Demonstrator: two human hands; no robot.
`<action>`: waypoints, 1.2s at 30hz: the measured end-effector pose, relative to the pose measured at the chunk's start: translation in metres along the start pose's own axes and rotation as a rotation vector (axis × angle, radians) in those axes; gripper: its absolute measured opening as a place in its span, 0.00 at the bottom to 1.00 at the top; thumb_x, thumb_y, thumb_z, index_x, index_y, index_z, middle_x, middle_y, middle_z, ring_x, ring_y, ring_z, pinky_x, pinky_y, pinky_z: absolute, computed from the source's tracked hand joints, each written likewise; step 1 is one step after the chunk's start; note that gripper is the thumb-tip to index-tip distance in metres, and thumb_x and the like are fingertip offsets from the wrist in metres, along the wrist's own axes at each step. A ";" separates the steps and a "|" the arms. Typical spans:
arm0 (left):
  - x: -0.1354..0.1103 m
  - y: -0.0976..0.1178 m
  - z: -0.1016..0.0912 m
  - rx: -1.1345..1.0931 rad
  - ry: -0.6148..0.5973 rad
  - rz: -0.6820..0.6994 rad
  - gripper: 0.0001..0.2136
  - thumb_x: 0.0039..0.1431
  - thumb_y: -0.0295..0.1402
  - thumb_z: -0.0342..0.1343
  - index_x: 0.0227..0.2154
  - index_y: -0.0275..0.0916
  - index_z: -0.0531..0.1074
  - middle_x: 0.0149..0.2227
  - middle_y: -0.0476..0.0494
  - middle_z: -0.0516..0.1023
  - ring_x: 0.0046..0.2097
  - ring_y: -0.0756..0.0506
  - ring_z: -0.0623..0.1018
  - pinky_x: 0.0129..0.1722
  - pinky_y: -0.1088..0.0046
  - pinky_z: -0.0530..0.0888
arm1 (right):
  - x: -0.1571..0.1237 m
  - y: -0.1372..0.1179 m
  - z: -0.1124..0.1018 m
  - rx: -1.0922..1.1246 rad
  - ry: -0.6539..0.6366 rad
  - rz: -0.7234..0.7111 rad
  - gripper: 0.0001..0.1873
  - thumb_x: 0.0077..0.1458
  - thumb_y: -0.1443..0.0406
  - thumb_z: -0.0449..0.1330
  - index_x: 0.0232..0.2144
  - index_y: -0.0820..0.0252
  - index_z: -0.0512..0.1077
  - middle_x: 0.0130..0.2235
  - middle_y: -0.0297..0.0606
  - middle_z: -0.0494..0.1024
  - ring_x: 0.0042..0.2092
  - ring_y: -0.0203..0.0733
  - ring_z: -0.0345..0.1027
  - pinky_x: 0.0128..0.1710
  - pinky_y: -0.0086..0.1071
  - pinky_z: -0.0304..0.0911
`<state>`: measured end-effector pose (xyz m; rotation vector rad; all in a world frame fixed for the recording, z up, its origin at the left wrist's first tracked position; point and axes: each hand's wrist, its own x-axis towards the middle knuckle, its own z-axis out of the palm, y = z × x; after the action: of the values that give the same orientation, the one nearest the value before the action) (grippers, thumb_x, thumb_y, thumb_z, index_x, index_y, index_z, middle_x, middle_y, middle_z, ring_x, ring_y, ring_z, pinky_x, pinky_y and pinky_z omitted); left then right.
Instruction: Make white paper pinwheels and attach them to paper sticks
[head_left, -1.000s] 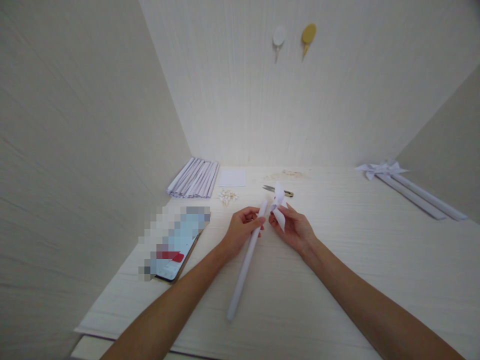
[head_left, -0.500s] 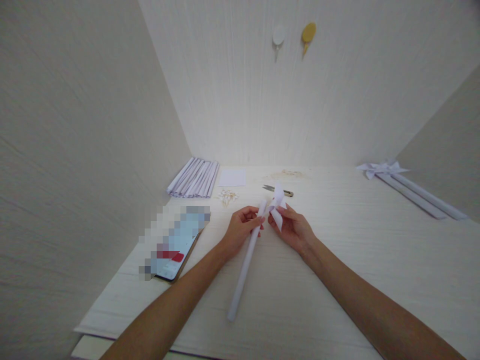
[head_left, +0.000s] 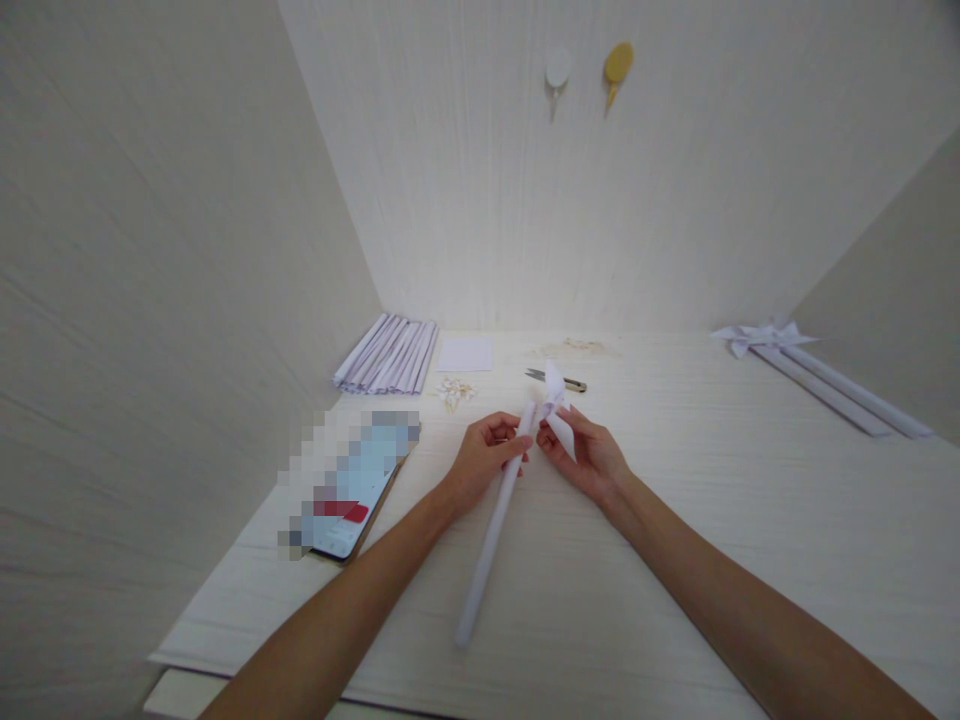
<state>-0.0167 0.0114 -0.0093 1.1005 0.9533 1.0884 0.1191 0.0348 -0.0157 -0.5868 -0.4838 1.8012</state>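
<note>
My left hand (head_left: pixel 487 462) is closed around a rolled white paper tube (head_left: pixel 489 555) near its upper end, and the tube slants down toward the table's front edge. At the tube's top, my right hand (head_left: pixel 589 452) pinches a folded white paper pinwheel (head_left: pixel 556 415) with pointed blades. The pinwheel sits right beside the tube end; whether the two are joined I cannot make out. Just behind the pinwheel lies a pair of thread snips (head_left: pixel 566 382) on the white table (head_left: pixel 675 560).
A bundle of paper tubes (head_left: pixel 390 355) lies at the back left, near a white paper square (head_left: pixel 465 354) and a small pile of bits (head_left: pixel 455 392). A phone (head_left: pixel 367 490) rests left. Finished paper pinwheels on tubes (head_left: pixel 832 380) lie right. Two hooks (head_left: pixel 619 65) hang on the wall.
The pinwheel has turned slightly in my right hand, its lower blade swinging to the right. My left hand and the tube have barely moved.
</note>
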 end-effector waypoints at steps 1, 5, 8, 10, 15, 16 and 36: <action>0.000 0.000 0.000 -0.002 0.002 0.001 0.10 0.39 0.33 0.58 0.26 0.35 0.68 0.19 0.53 0.66 0.21 0.55 0.67 0.18 0.82 0.65 | 0.000 0.000 0.001 -0.008 -0.009 -0.005 0.08 0.38 0.74 0.60 0.24 0.59 0.67 0.24 0.29 0.73 0.24 0.29 0.65 0.24 0.22 0.63; 0.001 0.000 0.000 -0.023 0.021 0.003 0.10 0.38 0.33 0.59 0.25 0.36 0.67 0.20 0.53 0.67 0.21 0.55 0.67 0.17 0.82 0.65 | -0.001 0.001 0.005 -0.061 -0.064 -0.046 0.10 0.36 0.74 0.61 0.25 0.60 0.67 0.24 0.29 0.73 0.25 0.29 0.65 0.26 0.22 0.63; 0.002 -0.001 0.000 -0.030 0.033 -0.001 0.11 0.37 0.33 0.59 0.25 0.36 0.66 0.19 0.53 0.67 0.21 0.55 0.67 0.17 0.82 0.65 | -0.002 0.001 0.007 -0.087 -0.076 -0.073 0.10 0.35 0.74 0.62 0.25 0.61 0.68 0.24 0.30 0.74 0.25 0.29 0.65 0.27 0.22 0.63; 0.002 -0.001 0.000 -0.027 0.034 0.001 0.10 0.37 0.33 0.59 0.25 0.36 0.66 0.19 0.53 0.66 0.21 0.55 0.67 0.17 0.82 0.65 | -0.003 0.001 0.009 -0.099 -0.073 -0.087 0.10 0.35 0.73 0.62 0.25 0.61 0.68 0.24 0.30 0.74 0.25 0.30 0.65 0.26 0.22 0.63; 0.002 -0.001 0.000 0.009 0.018 0.003 0.10 0.38 0.33 0.59 0.24 0.36 0.65 0.18 0.54 0.66 0.19 0.56 0.66 0.17 0.82 0.64 | -0.004 0.000 0.008 -0.095 -0.036 -0.082 0.08 0.37 0.73 0.61 0.24 0.60 0.68 0.24 0.29 0.73 0.24 0.29 0.64 0.24 0.22 0.62; 0.002 -0.001 0.000 0.013 0.015 0.000 0.10 0.38 0.33 0.59 0.24 0.36 0.66 0.17 0.54 0.66 0.18 0.56 0.66 0.17 0.82 0.64 | -0.004 0.000 0.007 -0.089 -0.030 -0.072 0.08 0.37 0.73 0.60 0.24 0.60 0.68 0.24 0.29 0.73 0.24 0.29 0.64 0.24 0.22 0.62; 0.000 0.001 -0.001 -0.045 -0.037 0.000 0.08 0.41 0.32 0.57 0.26 0.36 0.68 0.18 0.54 0.67 0.19 0.56 0.65 0.17 0.82 0.63 | -0.003 0.000 0.004 -0.066 -0.074 -0.028 0.09 0.36 0.74 0.61 0.25 0.60 0.68 0.24 0.29 0.73 0.25 0.29 0.65 0.24 0.21 0.63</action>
<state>-0.0174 0.0117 -0.0082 1.0806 0.8960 1.0813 0.1179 0.0319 -0.0121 -0.5570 -0.6013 1.7904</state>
